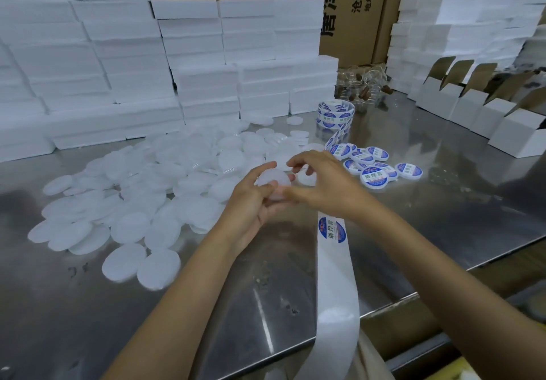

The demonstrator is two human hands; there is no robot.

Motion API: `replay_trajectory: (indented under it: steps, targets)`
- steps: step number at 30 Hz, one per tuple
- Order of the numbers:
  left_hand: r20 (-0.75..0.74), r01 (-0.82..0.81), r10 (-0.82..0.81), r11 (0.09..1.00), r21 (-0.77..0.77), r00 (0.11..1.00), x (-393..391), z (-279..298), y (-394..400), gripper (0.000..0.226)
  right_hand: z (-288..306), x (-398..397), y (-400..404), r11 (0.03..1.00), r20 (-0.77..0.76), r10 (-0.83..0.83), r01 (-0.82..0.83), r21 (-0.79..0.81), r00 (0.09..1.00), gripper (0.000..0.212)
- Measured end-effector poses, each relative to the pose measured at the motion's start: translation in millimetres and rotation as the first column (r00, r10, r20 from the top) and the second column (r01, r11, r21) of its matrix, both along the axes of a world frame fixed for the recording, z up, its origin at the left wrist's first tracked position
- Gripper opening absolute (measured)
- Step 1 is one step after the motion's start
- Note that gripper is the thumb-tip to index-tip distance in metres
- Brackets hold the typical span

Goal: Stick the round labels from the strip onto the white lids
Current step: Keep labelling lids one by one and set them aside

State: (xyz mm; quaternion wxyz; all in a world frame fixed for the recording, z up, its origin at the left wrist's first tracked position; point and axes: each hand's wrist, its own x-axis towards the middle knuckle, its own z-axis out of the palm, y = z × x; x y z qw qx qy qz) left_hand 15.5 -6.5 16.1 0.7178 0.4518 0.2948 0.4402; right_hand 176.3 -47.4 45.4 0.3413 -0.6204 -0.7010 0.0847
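- Two hands meet above the middle of the steel surface (443, 202); the left hand (251, 202) has its fingers curled round a bare white lid (273, 180), holding it up off the surface.
- The right hand (319, 184) is just beside that lid, fingers bent and fingertips at its right edge; whether they pinch a label cannot be told, the spot being blurred.
- Dozens of unlabelled white lids (130, 226) lie in a loose heap across the left and middle of the surface, many overlapping.
- Several labelled lids (375, 177), each with a round blue-and-white sticker on top, sit in a small cluster to the right of the hands, touching or overlapping one another.
- One label roll (335, 113) stands behind that cluster, its strip trailing down towards the labelled lids.
- The backing strip (334, 291) runs from under the right forearm towards the near edge of the surface and hangs over it; one round label (331, 230) is on it near the wrist, and the rest of its length is plain white.
- Open white cartons (472, 107) stand in a row at the far right, flaps up; what is inside them cannot be seen.
- Clear jars (362, 87) with brown pieces in them stand at the back, behind the roll.
- White foam blocks (118, 54) are stacked along the back and left, with brown printed cardboard boxes (354, 10) behind them.
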Motion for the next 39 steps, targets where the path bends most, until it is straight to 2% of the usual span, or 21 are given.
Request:
replay_trajectory:
  steps: [3,6,8,10,12,18,21,25,29,39]
  targets:
    - [0.049,-0.021,0.022,0.999,-0.031,0.999,-1.8,-0.3,1.2,0.033,6.4,31.9,-11.0,0.993,0.062,-0.056,0.062,-0.102,0.996,0.007]
    - [0.044,-0.027,0.028,0.999,-0.03,0.999,-0.5,-1.3,1.3,0.032,-0.7,51.7,-26.9,0.926,0.149,0.015,0.042,-0.376,0.989,0.013]
    - [0.047,-0.024,0.025,0.999,-0.031,0.999,1.9,-1.6,0.3,0.032,-14.5,50.6,-35.1,0.901,0.153,0.075,-0.001,-0.433,0.985,0.03]
    - [0.046,-0.015,0.017,0.999,-0.033,0.999,3.4,-1.9,-1.5,0.034,-27.8,44.0,-37.0,0.932,0.137,0.085,-0.03,-0.362,0.987,0.041]
    - [0.016,-0.008,0.008,1.0,-0.016,1.0,4.6,-1.8,-3.4,0.036,-34.5,33.4,-37.6,0.961,0.119,0.069,-0.034,-0.275,0.991,0.042]
    - [-0.228,0.002,0.023,0.994,0.106,0.973,8.2,-8.4,-2.3,0.044,-45.8,4.5,-32.1,0.985,0.061,0.027,-0.016,-0.174,0.998,0.043]
    - [-0.263,0.008,0.02,0.995,0.104,0.965,6.9,-12.1,0.5,0.046,-48.5,-4.8,-31.1,0.989,0.015,-0.011,0.013,-0.151,1.0,0.04]
    - [-0.318,0.013,0.021,0.994,0.104,0.948,3.6,-14.4,4.3,0.047,-52.1,-10.8,-31.4,0.991,0.01,-0.043,0.044,-0.126,0.999,0.027]
    - [-0.392,0.036,0.013,0.992,0.118,0.92,0.5,-11.2,5.0,0.047,-56.2,-18.8,-32.1,0.99,-0.04,-0.081,0.076,-0.119,0.996,0.025]
    - [-0.413,0.05,-0.036,0.998,0.024,0.91,-9.3,-4.3,10.7,0.044,-59.1,-38.9,-31.5,0.986,-0.092,-0.108,0.095,-0.135,0.99,0.016]
